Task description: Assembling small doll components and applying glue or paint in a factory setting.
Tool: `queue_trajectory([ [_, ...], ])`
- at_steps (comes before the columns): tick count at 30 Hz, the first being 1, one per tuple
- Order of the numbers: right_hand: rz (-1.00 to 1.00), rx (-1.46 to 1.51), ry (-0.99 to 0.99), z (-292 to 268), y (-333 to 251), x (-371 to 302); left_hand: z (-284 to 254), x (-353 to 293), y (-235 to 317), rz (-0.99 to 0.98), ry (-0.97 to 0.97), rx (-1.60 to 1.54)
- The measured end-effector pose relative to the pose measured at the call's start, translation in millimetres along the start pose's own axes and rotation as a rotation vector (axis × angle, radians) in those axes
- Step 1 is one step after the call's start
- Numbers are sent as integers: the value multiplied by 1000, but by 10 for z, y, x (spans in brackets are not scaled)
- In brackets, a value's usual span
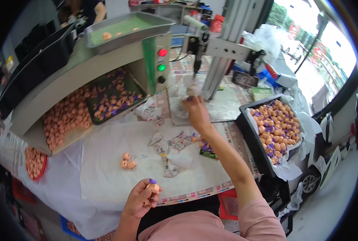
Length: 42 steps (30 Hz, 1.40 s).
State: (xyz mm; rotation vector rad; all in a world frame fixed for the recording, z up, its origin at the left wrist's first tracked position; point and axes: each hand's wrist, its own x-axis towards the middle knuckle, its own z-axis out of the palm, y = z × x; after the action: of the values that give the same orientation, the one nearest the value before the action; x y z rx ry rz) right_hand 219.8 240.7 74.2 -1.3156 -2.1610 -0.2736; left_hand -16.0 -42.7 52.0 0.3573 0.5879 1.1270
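Observation:
Near the front edge of the table, my left hand is closed around a small peach-coloured toy part with a purple top. Further away, my right hand reaches to the bench press, its fingers drawn together at the fixture below the press's thin vertical tip. A bit of purple shows by those fingertips, but what they hold is too small to make out. Clear plastic wrap surrounds the fixture. Several peach-coloured round pieces lie on the white table cover, left of centre.
A black crate of peach and purple parts stands at the right. Left, a beige machine housing shelters a dark tray and heaped round pieces, with a metal tray on top. Crumpled patterned cloths lie mid-table. A red bowl sits far left.

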Motion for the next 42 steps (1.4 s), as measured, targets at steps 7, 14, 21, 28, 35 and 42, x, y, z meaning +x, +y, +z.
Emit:
queue_trajectory([
  [7,222,138,195,-1203,569,-377,-51,-26,101,65,166,109],
  [14,645,-255,82,-2142,1421,-1142,85,270,442,90,137,288],
  [21,432,27,254,-2327,1009,-1116,809,1347,658,-95,28,427],
  [28,286,388,-37,-2122,285,-1174,1081,2736,434,51,158,528],
  [35,205,460,-169,-2174,85,-1345,943,3547,22,888,167,1208],
  [42,177,500,-191,-2149,138,-1029,1018,3496,-27,917,195,1194],
])
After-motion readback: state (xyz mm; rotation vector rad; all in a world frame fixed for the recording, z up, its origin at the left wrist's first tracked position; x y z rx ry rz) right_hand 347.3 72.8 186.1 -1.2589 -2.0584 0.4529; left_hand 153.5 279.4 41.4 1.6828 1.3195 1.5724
